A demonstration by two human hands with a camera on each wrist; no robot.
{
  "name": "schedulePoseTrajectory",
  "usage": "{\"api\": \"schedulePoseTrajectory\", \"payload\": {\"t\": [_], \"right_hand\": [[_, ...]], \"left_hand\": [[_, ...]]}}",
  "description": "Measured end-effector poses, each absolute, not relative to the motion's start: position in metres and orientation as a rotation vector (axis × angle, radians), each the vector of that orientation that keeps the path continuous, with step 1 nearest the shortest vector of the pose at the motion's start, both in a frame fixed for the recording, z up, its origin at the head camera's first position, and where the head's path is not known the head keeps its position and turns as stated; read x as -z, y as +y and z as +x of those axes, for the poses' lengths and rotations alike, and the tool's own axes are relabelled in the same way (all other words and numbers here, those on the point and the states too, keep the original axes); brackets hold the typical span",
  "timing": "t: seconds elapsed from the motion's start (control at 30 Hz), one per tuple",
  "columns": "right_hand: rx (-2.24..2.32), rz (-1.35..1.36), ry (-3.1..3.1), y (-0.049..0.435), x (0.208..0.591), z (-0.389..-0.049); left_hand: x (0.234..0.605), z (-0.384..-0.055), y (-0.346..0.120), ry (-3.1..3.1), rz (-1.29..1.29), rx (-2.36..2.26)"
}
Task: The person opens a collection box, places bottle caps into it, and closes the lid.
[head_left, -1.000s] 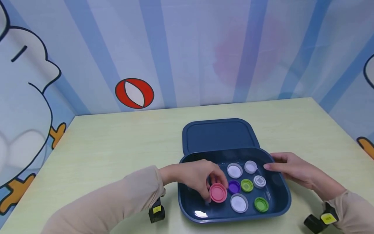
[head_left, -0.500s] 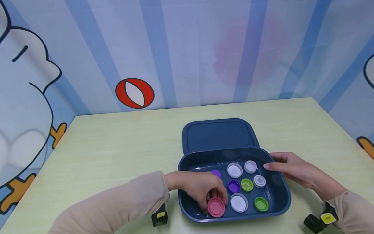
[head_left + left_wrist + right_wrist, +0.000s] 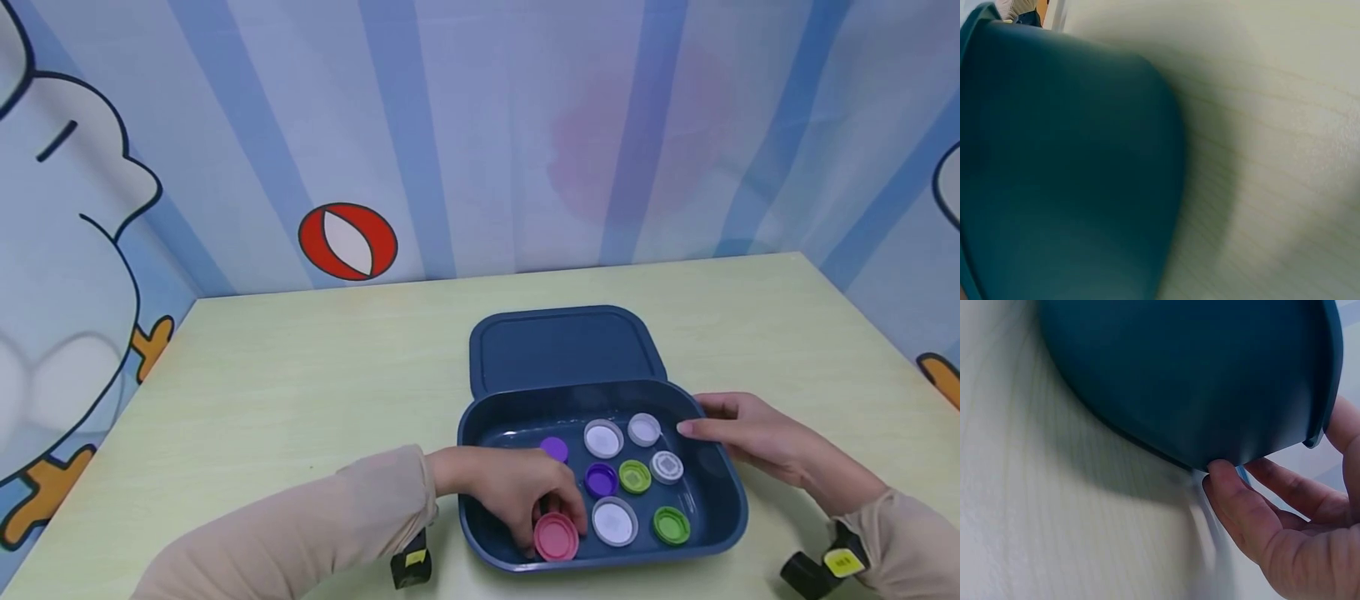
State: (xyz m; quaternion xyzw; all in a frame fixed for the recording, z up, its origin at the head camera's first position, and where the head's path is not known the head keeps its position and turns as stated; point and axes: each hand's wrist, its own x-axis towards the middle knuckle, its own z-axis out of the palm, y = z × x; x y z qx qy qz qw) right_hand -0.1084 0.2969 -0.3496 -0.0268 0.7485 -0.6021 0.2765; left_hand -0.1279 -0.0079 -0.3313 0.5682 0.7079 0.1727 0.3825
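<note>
Inside a dark blue box (image 3: 720, 487), my left hand (image 3: 517, 492) pinches a pink bottle cap (image 3: 556, 537) at the near left, its round face turned up toward the head camera. My right hand (image 3: 765, 437) grips the box's far right side, thumb over the rim. In the right wrist view, fingertips (image 3: 1225, 472) of that hand rest at the lower edge of the outer wall (image 3: 1197, 375). Beside the pink cap lie a white cap (image 3: 614, 522), a dark purple cap (image 3: 601, 480) and a lighter purple cap (image 3: 554, 449), partly covered by my left hand.
More caps sit to the right in the box: a lime one (image 3: 634, 477), a green one (image 3: 671, 526) and several white ones (image 3: 603, 438). A matching blue lid (image 3: 566, 350) lies behind the box on the pale table (image 3: 337, 367). A printed cloth wall (image 3: 510, 150) rises behind.
My left hand has brought the pink cap down toward the box's near side, uncovering the lighter purple cap behind it. My right hand has kept its grip on the box.
</note>
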Motion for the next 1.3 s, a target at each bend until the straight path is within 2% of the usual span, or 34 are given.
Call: {"api": "schedulePoseTrajectory", "payload": {"t": [0.43, 0.7, 0.97, 1.13, 1.3], "right_hand": [[1.608, -0.066, 2.018, 0.296, 0.349, -0.109], [1.587, -0.048, 2.05, 0.298, 0.349, -0.11], [1.551, -0.098, 2.186, 0.312, 0.338, -0.12], [1.557, -0.105, 2.228, 0.32, 0.332, -0.134], [1.546, -0.079, 2.243, 0.328, 0.333, -0.15]], "left_hand": [[0.328, -0.129, -0.009, 1.827, 1.468, -0.459], [0.299, -0.14, -0.027, 1.861, 1.476, -0.694], [0.277, -0.162, -0.072, 2.019, 1.249, -1.137], [0.289, -0.183, -0.099, 2.127, 1.019, -1.393], [0.313, -0.198, -0.112, 2.17, 0.862, -1.454]]}}
